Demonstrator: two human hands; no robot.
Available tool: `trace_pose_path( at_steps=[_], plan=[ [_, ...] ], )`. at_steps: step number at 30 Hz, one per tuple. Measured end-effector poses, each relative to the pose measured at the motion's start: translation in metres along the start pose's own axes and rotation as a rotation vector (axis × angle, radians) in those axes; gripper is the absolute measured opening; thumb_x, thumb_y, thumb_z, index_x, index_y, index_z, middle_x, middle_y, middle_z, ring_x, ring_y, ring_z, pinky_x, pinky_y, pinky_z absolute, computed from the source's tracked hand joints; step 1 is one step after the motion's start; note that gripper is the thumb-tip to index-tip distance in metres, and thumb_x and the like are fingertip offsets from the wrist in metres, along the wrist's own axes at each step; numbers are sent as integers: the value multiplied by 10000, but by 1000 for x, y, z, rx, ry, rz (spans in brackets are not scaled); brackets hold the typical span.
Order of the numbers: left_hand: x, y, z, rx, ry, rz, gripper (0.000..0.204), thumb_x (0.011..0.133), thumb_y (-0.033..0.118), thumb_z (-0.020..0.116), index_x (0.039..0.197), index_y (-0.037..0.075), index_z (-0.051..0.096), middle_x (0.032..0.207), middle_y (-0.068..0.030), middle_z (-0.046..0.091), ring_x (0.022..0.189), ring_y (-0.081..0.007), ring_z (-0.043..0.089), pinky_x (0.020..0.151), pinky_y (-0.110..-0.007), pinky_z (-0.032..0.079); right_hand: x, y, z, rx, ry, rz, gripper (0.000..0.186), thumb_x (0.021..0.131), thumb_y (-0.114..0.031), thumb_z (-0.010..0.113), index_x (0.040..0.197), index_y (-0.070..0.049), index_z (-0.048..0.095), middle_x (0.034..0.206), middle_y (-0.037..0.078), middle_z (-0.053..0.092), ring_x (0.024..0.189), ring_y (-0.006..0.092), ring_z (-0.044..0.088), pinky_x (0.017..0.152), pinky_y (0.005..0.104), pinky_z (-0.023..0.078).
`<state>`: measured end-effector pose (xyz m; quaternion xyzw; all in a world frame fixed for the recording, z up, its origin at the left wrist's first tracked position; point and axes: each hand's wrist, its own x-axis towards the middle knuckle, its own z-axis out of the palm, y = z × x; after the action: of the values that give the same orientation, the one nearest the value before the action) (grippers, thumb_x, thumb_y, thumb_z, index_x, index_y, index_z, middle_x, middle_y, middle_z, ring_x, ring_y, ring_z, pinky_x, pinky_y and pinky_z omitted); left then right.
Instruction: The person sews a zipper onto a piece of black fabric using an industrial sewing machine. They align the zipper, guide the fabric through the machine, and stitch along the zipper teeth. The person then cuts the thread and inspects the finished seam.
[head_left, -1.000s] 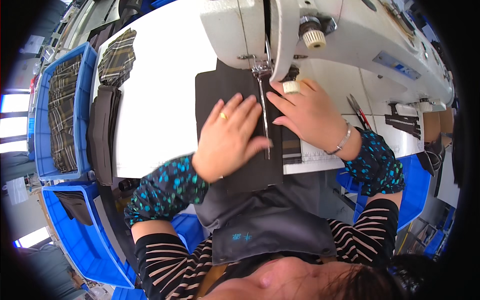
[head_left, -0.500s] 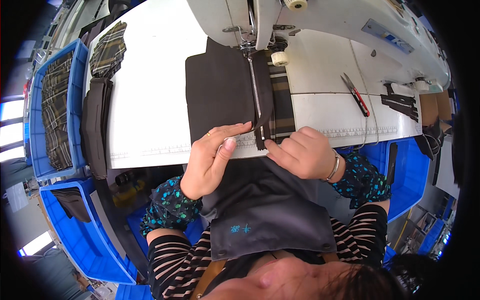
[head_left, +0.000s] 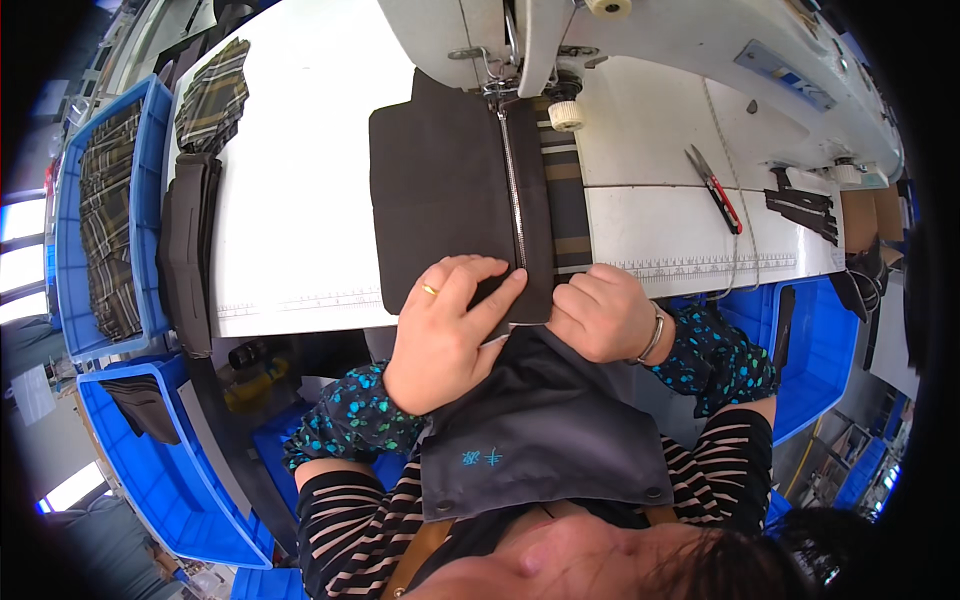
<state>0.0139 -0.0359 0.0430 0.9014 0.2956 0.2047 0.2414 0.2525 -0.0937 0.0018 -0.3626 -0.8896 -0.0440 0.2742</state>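
A dark brown fabric piece (head_left: 435, 180) with a metal zipper (head_left: 515, 190) lies under the sewing machine's presser foot (head_left: 500, 95), over a plaid strip (head_left: 568, 210). My left hand (head_left: 450, 330) is closed on the piece's near edge, index fingertip at the zipper's lower end and thumb lower, partly hidden. My right hand (head_left: 600, 310) is closed on the same piece's near right edge, fingers curled. Red-handled thread snips (head_left: 716, 190) lie on the white table (head_left: 650, 230) right of the fabric.
The machine (head_left: 760, 70) spans the back right. At left are stacked dark pieces (head_left: 185, 250), plaid pieces (head_left: 210, 100) and blue bins (head_left: 150, 220) (head_left: 180, 490) holding fabric. Dark zipper strips (head_left: 800, 210) lie at the table's right end, with another blue bin (head_left: 815, 365) below.
My hands moved toward the table's front edge. Since half a second ago the flap that was folded back at the zipper's lower end lies flat, with my left index finger on it.
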Motion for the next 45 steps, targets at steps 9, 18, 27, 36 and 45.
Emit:
trace_pose_path(
  at_steps=[9,18,27,36,45],
  plan=[
    [-7,3,13,137,99,70,535,635,69,785,1168,103,815,1034,-16,641,950,-221,613,856,-390,473,-11,-2,6,-65,63,-36,249,809,-210,801,667,-142,608,697,-22,430,608,148,464,555,313,312],
    [-6,6,12,96,85,27,511,648,63,802,1158,101,818,1021,-9,649,932,-223,606,829,-384,451,-13,-2,11,-69,101,-35,270,807,-213,817,654,-145,606,674,-25,396,596,146,447,550,314,297],
    [-6,5,13,89,60,8,521,645,67,809,1165,107,817,1036,-9,649,933,-227,602,823,-383,447,-10,-1,9,-61,122,-68,301,816,-214,827,645,-152,588,649,-33,375,572,140,425,538,314,290],
    [-7,11,7,283,-41,61,601,654,207,839,1248,140,776,1393,-80,665,1306,-283,598,980,-437,473,5,25,-23,121,122,28,236,822,-249,837,794,-124,639,767,4,554,663,180,550,583,335,411],
    [-1,9,2,285,-64,138,536,843,477,825,1197,77,772,1316,-108,735,1179,-289,695,1032,-455,514,49,81,0,-5,-79,197,541,798,-430,834,1195,-78,730,1292,86,672,1131,287,610,1022,426,489]
  ],
)
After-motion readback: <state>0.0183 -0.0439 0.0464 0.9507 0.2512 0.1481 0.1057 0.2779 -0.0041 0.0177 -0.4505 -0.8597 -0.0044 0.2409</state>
